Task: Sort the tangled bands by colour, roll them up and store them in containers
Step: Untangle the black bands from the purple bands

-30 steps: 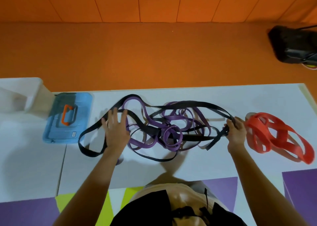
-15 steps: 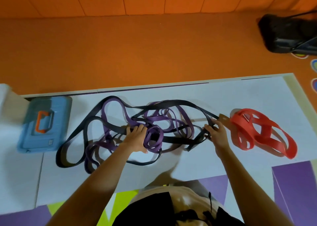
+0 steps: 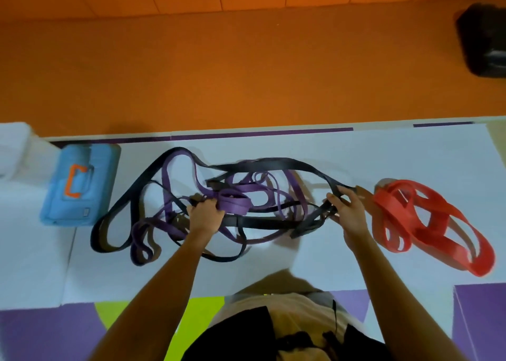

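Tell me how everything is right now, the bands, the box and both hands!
black bands: tangled with the purple ones, unrolled.
purple bands: tangled, partly coiled in the middle.
red bands: separate loose pile at the right, not rolled.
blue box: lid closed, orange handle lying flat.
left hand: fingers curled round the black bands mid-tangle.
right hand: pinches the black bands at the tangle's right end.

The left hand (image 3: 205, 216) has moved into the tangled bands (image 3: 236, 203) and now grips them.
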Tool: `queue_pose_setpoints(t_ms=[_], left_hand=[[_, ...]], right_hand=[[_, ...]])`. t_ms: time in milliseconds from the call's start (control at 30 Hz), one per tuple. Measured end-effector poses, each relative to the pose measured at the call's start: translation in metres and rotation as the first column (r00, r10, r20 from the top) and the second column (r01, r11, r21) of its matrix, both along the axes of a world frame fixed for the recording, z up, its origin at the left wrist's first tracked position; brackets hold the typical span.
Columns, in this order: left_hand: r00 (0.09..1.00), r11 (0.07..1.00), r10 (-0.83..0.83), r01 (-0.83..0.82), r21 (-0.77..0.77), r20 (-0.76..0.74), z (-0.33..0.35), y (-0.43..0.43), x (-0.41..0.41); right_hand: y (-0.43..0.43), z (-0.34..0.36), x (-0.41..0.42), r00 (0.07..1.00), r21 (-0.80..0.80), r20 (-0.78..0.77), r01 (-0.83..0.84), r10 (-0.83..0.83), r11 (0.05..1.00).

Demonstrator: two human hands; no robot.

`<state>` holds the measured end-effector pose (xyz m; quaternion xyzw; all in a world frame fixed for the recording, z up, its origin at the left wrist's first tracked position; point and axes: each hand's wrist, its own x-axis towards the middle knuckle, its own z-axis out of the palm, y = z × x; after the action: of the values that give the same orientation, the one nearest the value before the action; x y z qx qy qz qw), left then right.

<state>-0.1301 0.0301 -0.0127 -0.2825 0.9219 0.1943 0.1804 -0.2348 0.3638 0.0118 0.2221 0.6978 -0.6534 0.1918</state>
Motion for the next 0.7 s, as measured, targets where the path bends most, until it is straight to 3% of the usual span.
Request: queue_pose_setpoints(t_ms=[133, 200, 333, 433, 533, 700], left_hand=[[0.987, 1.000, -0.006, 0.002, 0.030, 0.158, 0.008, -0.006, 0.000], [0.979, 0.992, -0.036, 0.012, 0.122, 0.202, 0.014, -0.014, 0.003], [0.984, 0.924, 0.034, -0.098, 0.369, 0.175, 0.035, -0.038, 0.022], [0.992, 0.883, -0.051, -0.009, 0.470, 0.115, 0.050, -0.056, 0.033], [0.984, 0.883, -0.157, 0.102, 0.457, 0.082, 0.057, -0.067, 0.042], [0.981, 0.928, -0.152, 0.100, 0.360, 0.117, 0.063, -0.076, 0.064]], right_hand=[[0.004, 0.009, -0.008, 0.999, -0.092, 0.008, 0.036, -0.036, 0.995], [0.005, 0.015, -0.010, 0.998, -0.132, -0.002, 0.056, -0.057, 0.990], [0.002, 0.029, -0.011, 0.995, -0.201, -0.011, 0.094, -0.098, 0.975], [-0.004, 0.037, -0.009, 0.996, -0.210, -0.044, 0.071, -0.082, 0.975], [-0.012, 0.042, -0.004, 0.995, -0.189, -0.067, 0.063, -0.077, 0.980], [-0.025, 0.038, 0.014, 0.995, -0.125, -0.062, 0.074, -0.082, 0.989]])
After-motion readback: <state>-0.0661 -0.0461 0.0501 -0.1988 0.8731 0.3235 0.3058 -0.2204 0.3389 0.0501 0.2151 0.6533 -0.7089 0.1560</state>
